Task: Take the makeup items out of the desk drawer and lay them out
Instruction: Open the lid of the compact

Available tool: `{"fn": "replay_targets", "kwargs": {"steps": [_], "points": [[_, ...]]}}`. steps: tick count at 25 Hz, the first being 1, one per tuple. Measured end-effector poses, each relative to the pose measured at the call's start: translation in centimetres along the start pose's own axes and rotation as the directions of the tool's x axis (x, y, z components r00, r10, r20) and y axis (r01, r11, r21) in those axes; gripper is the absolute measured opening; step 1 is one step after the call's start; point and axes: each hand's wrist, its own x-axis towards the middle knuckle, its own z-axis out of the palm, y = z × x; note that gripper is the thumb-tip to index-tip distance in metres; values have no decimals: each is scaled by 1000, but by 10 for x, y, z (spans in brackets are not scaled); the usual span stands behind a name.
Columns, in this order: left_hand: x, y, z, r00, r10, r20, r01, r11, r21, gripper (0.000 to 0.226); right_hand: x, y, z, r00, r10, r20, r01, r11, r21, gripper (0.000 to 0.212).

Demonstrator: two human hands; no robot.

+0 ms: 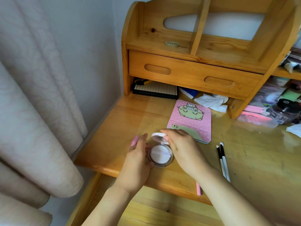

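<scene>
Nearest: the left hand (138,154) cups the base of a round silver cushion compact (160,154) on the wooden desktop (123,128); a white puff sits inside it. Right hand (180,144) pinches the raised pink lid (158,136) at the compact's 12 o'clock. Two black-and-white makeup brushes (222,159) lie at 3 o'clock, apart from it. Pink cartoon-cat folio case (191,119) at 1 o'clock. The upper wooden drawer (187,74) is closed.
</scene>
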Motion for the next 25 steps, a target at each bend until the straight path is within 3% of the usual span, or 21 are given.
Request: {"fn": "replay_targets", "kwargs": {"steps": [8,15,19,22,25], "points": [[-4,1,0,999,-5,-35,6,1000,25,72,22,14,10,982,172,-78,-146,952,267,25],[-5,5,-5,1000,-23,-8,23,1000,9,74,16,15,17,976,186,-112,-148,948,283,31],[-7,13,-10,999,54,-9,-53,998,32,69,12,14,15,978,191,-89,-160,948,275,36],[-9,19,-14,999,54,-6,-54,998,20,65,5,15,7,960,222,-169,-173,949,264,34],[-12,23,-20,991,86,-101,-73,989,127,53,-7,26,-5,892,353,-283,-306,931,200,37]]}}
